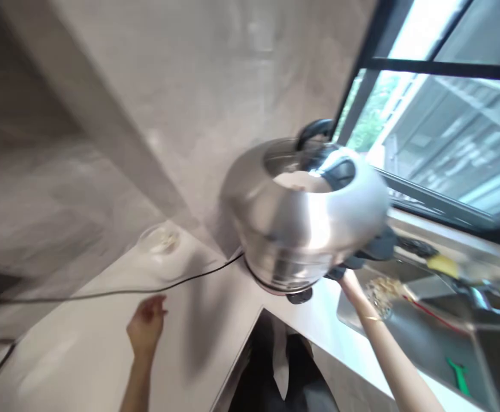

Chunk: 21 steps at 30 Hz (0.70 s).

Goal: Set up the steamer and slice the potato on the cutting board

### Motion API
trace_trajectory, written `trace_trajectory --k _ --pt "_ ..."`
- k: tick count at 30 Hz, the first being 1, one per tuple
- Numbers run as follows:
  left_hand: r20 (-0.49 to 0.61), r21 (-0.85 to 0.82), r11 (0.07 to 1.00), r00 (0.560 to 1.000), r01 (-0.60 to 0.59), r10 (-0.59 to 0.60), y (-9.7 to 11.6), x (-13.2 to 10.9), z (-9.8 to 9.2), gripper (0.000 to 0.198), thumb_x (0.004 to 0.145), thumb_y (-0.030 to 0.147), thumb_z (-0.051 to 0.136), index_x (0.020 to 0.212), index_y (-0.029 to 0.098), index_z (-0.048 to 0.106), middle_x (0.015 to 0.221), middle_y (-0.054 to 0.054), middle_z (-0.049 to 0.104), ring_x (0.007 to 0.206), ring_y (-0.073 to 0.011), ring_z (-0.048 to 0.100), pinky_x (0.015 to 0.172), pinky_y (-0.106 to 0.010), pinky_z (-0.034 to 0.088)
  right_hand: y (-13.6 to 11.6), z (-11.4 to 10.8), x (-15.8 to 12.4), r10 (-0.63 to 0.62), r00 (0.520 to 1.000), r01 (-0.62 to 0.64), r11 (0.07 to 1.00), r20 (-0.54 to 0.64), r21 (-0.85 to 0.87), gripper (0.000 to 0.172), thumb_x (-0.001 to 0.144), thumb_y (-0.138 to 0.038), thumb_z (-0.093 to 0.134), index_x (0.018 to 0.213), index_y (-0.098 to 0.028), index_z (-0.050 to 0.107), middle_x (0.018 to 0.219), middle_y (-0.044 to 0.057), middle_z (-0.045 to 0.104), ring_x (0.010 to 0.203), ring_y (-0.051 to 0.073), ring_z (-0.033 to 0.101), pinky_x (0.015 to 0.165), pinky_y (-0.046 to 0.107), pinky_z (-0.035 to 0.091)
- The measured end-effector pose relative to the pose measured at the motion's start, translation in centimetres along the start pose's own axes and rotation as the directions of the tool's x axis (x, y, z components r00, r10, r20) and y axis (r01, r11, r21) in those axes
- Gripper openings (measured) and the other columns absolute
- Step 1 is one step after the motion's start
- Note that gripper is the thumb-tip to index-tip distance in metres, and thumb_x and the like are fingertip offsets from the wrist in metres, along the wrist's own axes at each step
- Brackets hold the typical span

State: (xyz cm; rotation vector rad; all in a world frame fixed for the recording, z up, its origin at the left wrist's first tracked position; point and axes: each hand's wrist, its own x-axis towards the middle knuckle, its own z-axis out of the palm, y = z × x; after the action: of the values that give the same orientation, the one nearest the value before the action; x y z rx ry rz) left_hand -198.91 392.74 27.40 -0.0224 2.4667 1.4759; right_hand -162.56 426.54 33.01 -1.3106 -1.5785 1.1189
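Observation:
A large, round stainless-steel pot with a wide top opening is held tilted above the corner of the counter. It has a black curved handle at the back, dark grips on its right side and a small black part low at the front. My right hand is at the dark grip on the right side; its fingers are mostly hidden by the pot. My left hand is over the counter to the left with fingers curled, and nothing shows in it. Just beyond it runs a thin black cord, which reaches the pot's lower left edge.
A clear bowl stands on the white counter near the wall. On the right is a metal sink holding pale food pieces and a green tool. A dark-framed window is behind the sink.

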Motion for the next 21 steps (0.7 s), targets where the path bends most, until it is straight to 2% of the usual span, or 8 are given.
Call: trace_trajectory --k 2,3,6,9,12,17,19,21 --pt "0.133 -0.156 0.986 0.988 -0.06 0.081 -0.7 -6.1 3.1 0.023 0.073 0.033 0.063 0.092 0.021 0.063 0.087 -0.002 0.071 0.058 -0.0158 0.061 0.052 -0.022 0.043 1.3 -1.6 0.1 0.096 0.991 -0.111 0.98 0.094 0.164 0.027 0.079 -0.032 0.065 0.102 -0.017 0.068 0.107 0.012 0.066 0.096 0.022 0.061 0.082 0.038 0.051" --pt "0.207 -0.166 0.985 0.976 -0.035 0.07 -0.7 -9.1 4.7 0.03 0.069 0.038 0.066 0.092 0.02 0.064 0.086 -0.004 0.072 0.058 -0.0172 0.062 0.047 -0.021 0.04 2.3 -1.6 0.3 0.136 0.98 -0.168 0.956 0.144 0.24 0.029 0.075 -0.032 0.066 0.099 -0.017 0.07 0.106 0.014 0.067 0.096 0.024 0.062 0.081 0.039 0.051" --pt "0.363 -0.134 0.99 0.932 0.054 -0.002 0.4 -17.3 9.2 0.045 0.06 0.05 0.071 0.091 0.017 0.067 0.089 -0.009 0.072 0.058 -0.0194 0.062 0.045 -0.024 0.039 5.9 -0.3 0.6 0.236 0.955 -0.284 0.898 0.178 0.335 0.033 0.07 -0.033 0.063 0.097 -0.016 0.071 0.101 0.013 0.07 0.091 0.025 0.064 0.075 0.042 0.053" --pt "0.429 -0.05 0.983 0.893 0.174 -0.136 2.3 -22.9 13.3 0.058 0.056 0.053 0.073 0.1 0.017 0.066 0.094 -0.012 0.072 0.061 -0.022 0.064 0.048 -0.027 0.043 8.9 1.3 -0.3 0.32 0.922 -0.385 0.809 0.216 0.443 0.039 0.067 -0.032 0.063 0.102 -0.017 0.069 0.108 0.011 0.068 0.1 0.025 0.063 0.086 0.044 0.05" --pt "0.417 -0.042 0.959 0.877 0.28 -0.237 3.8 -25.5 16.4 0.06 0.057 0.058 0.071 0.103 0.019 0.065 0.097 -0.013 0.072 0.062 -0.024 0.066 0.049 -0.03 0.046 10.3 2.0 -1.9 0.294 0.921 -0.388 0.759 0.256 0.523 0.04 0.069 -0.029 0.063 0.107 -0.02 0.068 0.114 0.009 0.067 0.109 0.024 0.061 0.099 0.044 0.043" --pt "0.407 -0.102 0.885 0.831 0.455 -0.38 5.4 -26.3 19.5 0.054 0.055 0.059 0.072 0.086 0.016 0.068 0.093 -0.014 0.073 0.063 -0.0262 0.067 0.047 -0.031 0.047 10.9 1.6 -2.3 0.323 0.879 -0.474 0.666 0.351 0.575 0.044 0.075 -0.028 0.061 0.119 -0.021 0.061 0.12 0.009 0.063 0.113 0.023 0.059 0.095 0.039 0.048" --pt "0.358 -0.162 0.865 0.845 0.476 -0.398 6.1 -26.6 20.4 0.052 0.053 0.056 0.075 0.084 0.015 0.068 0.092 -0.013 0.073 0.063 -0.0254 0.067 0.048 -0.031 0.048 11.4 1.3 -0.8 0.353 0.86 -0.51 0.633 0.369 0.583 0.046 0.076 -0.03 0.062 0.121 -0.021 0.059 0.122 0.01 0.062 0.111 0.022 0.06 0.093 0.038 0.049" --pt "0.264 -0.233 0.861 0.881 0.452 -0.391 6.7 -27.3 21.2 0.046 0.054 0.05 0.075 0.082 0.015 0.068 0.089 -0.012 0.074 0.062 -0.0235 0.066 0.05 -0.03 0.05 12.0 1.3 1.4 0.378 0.844 -0.536 0.603 0.379 0.591 0.048 0.076 -0.034 0.062 0.121 -0.019 0.058 0.122 0.011 0.061 0.101 0.021 0.063 0.087 0.036 0.052"
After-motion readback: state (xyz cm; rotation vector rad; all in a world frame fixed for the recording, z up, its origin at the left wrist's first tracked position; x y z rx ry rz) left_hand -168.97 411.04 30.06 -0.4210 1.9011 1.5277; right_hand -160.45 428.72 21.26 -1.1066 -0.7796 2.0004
